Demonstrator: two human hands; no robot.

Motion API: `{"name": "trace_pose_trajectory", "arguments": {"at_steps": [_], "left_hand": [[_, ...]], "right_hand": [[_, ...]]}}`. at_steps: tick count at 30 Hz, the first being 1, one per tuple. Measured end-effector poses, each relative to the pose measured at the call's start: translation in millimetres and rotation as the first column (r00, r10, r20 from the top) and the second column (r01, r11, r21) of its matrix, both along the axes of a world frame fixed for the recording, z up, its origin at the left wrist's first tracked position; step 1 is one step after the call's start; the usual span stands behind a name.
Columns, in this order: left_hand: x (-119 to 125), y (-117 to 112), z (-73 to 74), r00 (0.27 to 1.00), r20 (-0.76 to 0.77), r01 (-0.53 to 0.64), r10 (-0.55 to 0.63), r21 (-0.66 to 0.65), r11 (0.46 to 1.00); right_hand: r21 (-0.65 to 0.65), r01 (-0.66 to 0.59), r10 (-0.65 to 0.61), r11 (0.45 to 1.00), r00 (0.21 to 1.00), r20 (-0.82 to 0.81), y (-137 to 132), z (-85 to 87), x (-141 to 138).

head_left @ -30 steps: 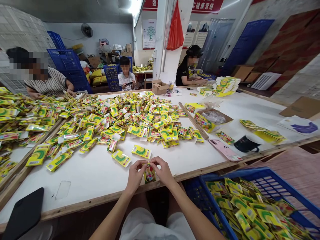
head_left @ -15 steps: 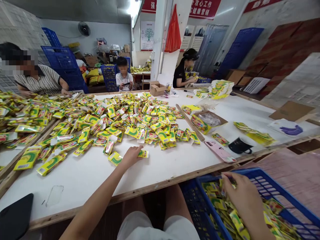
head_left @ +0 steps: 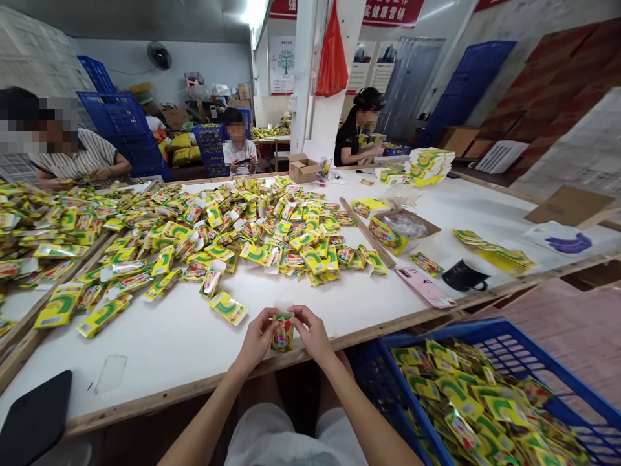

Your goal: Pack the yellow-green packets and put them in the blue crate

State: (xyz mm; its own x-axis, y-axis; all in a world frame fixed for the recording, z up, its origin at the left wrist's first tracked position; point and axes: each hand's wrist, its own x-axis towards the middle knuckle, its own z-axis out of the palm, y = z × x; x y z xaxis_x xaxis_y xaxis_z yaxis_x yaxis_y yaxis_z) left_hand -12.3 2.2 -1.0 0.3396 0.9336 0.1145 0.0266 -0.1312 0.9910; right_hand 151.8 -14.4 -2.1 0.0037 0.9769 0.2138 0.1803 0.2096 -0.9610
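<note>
A small yellow-and-green carton [head_left: 282, 335] is held upright between my two hands at the table's front edge. My left hand [head_left: 261, 334] pinches its upper left side, and my right hand [head_left: 311, 330] grips its upper right corner. The carton's top end faces up, with a pale flap behind it. Just left of my hands a single carton [head_left: 228, 307] lies flat on the white tabletop. Beyond it spreads a large heap of the same cartons [head_left: 252, 226], several with white end flaps sticking out.
A blue crate [head_left: 395, 362] of cartons stands at my right, below the table edge. On the table are a pink phone [head_left: 425, 287], a black mug [head_left: 464, 276], an open cardboard box [head_left: 412, 226] and a black phone [head_left: 36, 414]. Wooden strips [head_left: 367, 232] divide the surface. Other people sit across.
My right hand has come from the crate to the table's front edge. My left hand has drawn a carton back from near the heap, and both hands now hold it.
</note>
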Motion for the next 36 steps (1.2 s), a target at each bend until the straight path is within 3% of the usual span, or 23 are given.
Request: {"name": "trace_pose_trajectory", "arguments": {"at_steps": [4, 7, 13, 24, 31, 34, 36], "left_hand": [[-9, 9, -3.3, 0.994, -0.083, -0.066, 0.074, 0.101, 0.993], [-6, 10, -2.3, 0.993, -0.006, -0.118, 0.119, 0.113, 0.987], [-6, -3, 5.8, 0.984, -0.065, -0.153, 0.164, 0.149, 0.977], [2, -4, 12.0, 0.948, -0.05, -0.311, 0.313, 0.046, 0.949], [-6, -14, -1.0, 0.979, -0.027, -0.203, 0.204, 0.049, 0.978], [-12, -14, -0.4, 0.981, -0.086, -0.16, 0.175, 0.157, 0.975], [-25, -6, 3.1, 0.971, -0.172, -0.115, 0.168, 0.283, 0.952]], "right_hand": [[-0.016, -0.086, 0.087, 0.996, 0.991, 0.101, 16, 2.3, -2], [0.013, -0.055, 0.053, 0.998, 0.994, 0.097, 23, 4.8, -5], [0.095, -0.087, 0.074, 0.992, 0.989, 0.129, 10, 10.6, -7], [0.089, 0.006, -0.027, 0.996, 0.971, 0.236, 19, 18.8, -16], [0.056, -0.056, 0.05, 0.997, 0.993, 0.104, 2, 6.5, -17], [0.044, -0.064, 0.06, 0.997, 0.994, 0.088, -4, 5.7, -19], [0.081, 0.005, -0.018, 0.997, 0.986, 0.167, -9, 13.0, -5]]}}
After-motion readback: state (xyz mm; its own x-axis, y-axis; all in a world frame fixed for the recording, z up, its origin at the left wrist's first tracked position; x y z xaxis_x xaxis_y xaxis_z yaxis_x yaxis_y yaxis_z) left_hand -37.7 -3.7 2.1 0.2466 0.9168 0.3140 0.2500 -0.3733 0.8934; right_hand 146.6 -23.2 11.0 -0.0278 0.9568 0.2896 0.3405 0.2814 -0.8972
